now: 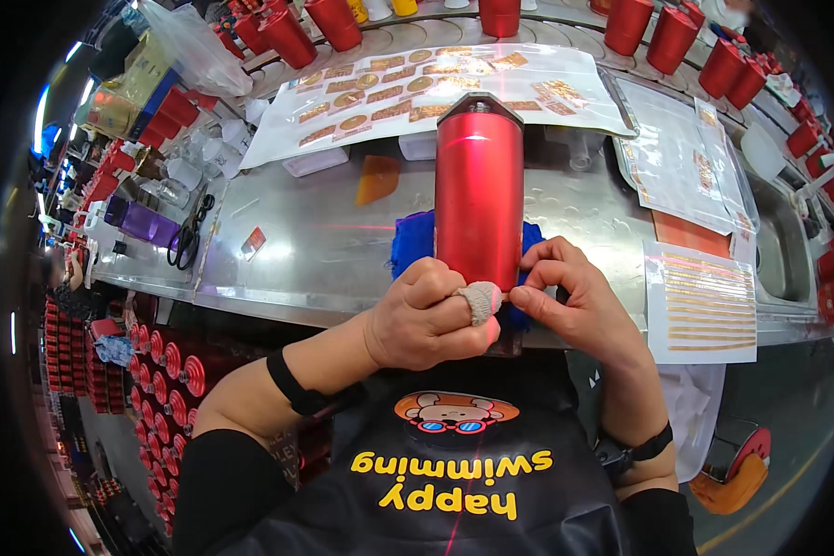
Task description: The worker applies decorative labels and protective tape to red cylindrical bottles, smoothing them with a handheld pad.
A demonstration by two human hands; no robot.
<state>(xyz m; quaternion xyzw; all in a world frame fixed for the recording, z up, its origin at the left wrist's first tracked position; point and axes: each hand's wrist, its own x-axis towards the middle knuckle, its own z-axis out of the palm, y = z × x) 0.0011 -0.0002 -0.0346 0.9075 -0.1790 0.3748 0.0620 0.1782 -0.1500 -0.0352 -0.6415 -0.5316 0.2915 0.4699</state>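
A glossy red metal cylinder [478,190] with a dark angular far end lies pointing away from me, over a blue cloth [413,243] on the steel worktop. My left hand [428,317] is closed at its near end, knuckles up; one finger wears a knitted finger sleeve [480,302]. My right hand [573,295] is at the cylinder's near right edge, thumb and forefinger drawn together close to the left fingertips. Whatever the right fingertips pinch is too small to make out. The cylinder's near rim is mostly hidden by my hands.
Beyond the cylinder lies a white sheet of gold decals [380,93]. On the right sits a sheet with gold strips [704,301], near a steel sink [784,264]. Black scissors [191,232] and an orange piece [377,179] lie leftward. Red cups [628,26] line the back conveyor.
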